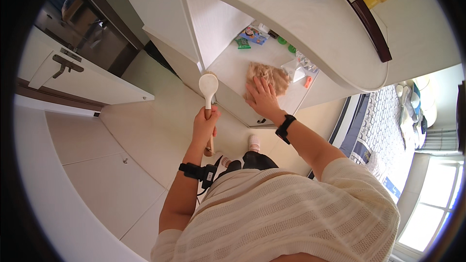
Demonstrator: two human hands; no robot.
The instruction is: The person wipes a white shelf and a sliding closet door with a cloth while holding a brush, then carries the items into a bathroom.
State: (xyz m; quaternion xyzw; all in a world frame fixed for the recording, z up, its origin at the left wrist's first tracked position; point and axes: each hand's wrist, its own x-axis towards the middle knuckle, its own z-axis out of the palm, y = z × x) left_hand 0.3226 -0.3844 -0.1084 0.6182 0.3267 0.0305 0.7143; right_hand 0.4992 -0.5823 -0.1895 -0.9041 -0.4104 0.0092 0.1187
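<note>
My left hand (205, 125) is closed around the wooden handle of a long brush (208, 85) with a white, spoon-shaped head; tan bristles show at its far edge. The brush points away from me, beside the cabinet's edge. My right hand (264, 98) lies flat with spread fingers on a crumpled tan cloth (270, 74), which rests on the white cabinet shelf (233, 56). Whether the fingers pinch the cloth cannot be told. Right of the cloth are a clear plastic box (294, 71) and a small orange object (308, 82).
Deeper on the shelf sit a green packet (243, 43), a blue packet (255, 35) and green round items (281, 40). A curved upper shelf (291, 18) overhangs them. A door (94, 83) stands at left; a bed (382, 120) is at right.
</note>
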